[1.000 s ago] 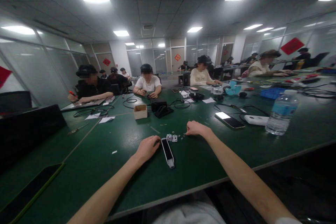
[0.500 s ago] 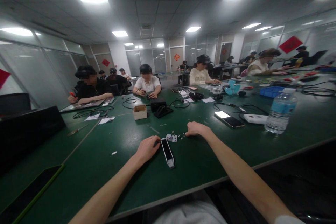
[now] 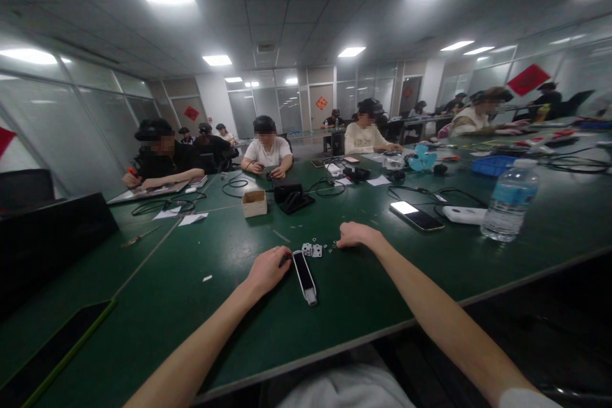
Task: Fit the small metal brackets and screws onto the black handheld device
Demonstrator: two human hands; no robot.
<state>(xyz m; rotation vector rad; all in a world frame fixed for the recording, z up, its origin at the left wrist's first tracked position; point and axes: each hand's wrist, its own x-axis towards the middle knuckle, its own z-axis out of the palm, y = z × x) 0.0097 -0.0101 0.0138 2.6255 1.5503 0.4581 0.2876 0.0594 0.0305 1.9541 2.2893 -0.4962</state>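
Note:
My left hand (image 3: 268,269) rests on the green table, fingers loosely bent and partly hidden. Its fingertips lie beside the upper end of a long white device (image 3: 305,277) with a black face and a narrow grey tip pointing at me; whether they touch it I cannot tell. Just beyond the device is a small light-grey metal piece (image 3: 312,250), two plates with holes, like a hinge. Several tiny nut-like parts (image 3: 329,250) are scattered to its right. Over these, my right hand (image 3: 356,234) is closed with its fingertips down at the tabletop; anything between them is too small to make out.
A small open box (image 3: 254,203) and a black stand (image 3: 292,196) are farther back. To the right lie a phone (image 3: 417,215), a white device (image 3: 463,215) and a water bottle (image 3: 510,201). A green-edged dark panel (image 3: 57,354) lies at near left. Co-workers sit across the table.
The view has shifted very slightly. Both hands and the small parts stay in practically the same places.

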